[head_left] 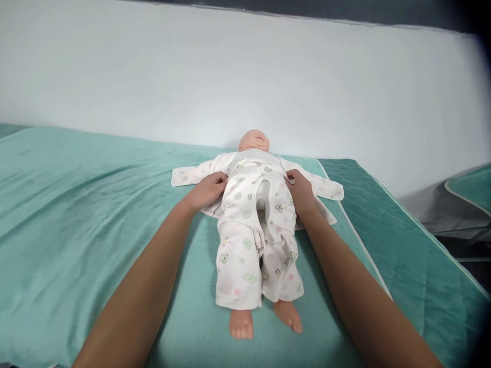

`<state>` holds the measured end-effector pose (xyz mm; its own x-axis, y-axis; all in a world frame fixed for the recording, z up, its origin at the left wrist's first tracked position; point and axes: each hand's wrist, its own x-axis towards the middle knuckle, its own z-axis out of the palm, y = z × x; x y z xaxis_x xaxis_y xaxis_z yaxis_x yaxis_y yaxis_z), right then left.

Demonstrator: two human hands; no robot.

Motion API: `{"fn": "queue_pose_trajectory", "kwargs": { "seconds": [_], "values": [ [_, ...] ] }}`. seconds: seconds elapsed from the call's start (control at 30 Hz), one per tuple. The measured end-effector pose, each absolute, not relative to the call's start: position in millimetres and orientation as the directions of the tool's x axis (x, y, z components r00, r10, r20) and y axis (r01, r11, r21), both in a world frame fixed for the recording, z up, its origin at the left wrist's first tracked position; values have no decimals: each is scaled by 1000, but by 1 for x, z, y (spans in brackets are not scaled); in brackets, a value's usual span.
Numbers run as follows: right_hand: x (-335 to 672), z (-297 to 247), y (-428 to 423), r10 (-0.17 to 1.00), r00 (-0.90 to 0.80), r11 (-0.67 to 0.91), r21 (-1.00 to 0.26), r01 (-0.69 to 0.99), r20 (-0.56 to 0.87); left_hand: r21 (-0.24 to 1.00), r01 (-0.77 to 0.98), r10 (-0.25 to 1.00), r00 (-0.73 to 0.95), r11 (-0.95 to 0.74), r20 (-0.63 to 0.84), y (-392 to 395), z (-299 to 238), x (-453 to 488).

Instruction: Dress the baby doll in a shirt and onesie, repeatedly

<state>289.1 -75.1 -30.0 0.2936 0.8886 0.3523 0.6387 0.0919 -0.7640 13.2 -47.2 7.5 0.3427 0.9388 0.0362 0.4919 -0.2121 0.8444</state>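
A baby doll [253, 140] lies on its back, its head toward the wall and its bare feet toward me. White printed baby pants [247, 245] cover its legs and reach up over the belly, with a slit open at the crotch. Under the doll spreads a white baby shirt [192, 175], sleeves out to both sides and front apart. My left hand [210, 190] is closed at the left side of the pants' waist, fingers pinched on the cloth. At the opposite side my right hand [301, 191] pinches the pants with thumb and fingers. The fingertips are partly hidden.
A light green sheet [95, 230] with wrinkles on the left covers the bed. Along the right runs a darker green quilted mat [406, 245]. A white wall [192, 76] rises right behind the doll's head. Another green-covered surface [473, 186] stands at the far right.
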Motion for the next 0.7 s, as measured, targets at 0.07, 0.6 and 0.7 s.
{"fn": "queue_pose_trajectory", "kwargs": {
  "seconds": [0.07, 0.6, 0.7],
  "values": [
    [290, -30, -74, 871, 329, 37, -717, 696, 364, 811, 552, 975, 201, -191, 93, -44, 3, 18],
    [297, -17, -78, 997, 67, 6, -858, 514, 47, 967, 255, 908, 402, 12, -117, -36, 1, 26],
    [294, -20, -78, 1000, -15, 18, -950, 313, 14, 981, 86, 882, 429, 172, -193, -36, -1, 31]
  ]
}}
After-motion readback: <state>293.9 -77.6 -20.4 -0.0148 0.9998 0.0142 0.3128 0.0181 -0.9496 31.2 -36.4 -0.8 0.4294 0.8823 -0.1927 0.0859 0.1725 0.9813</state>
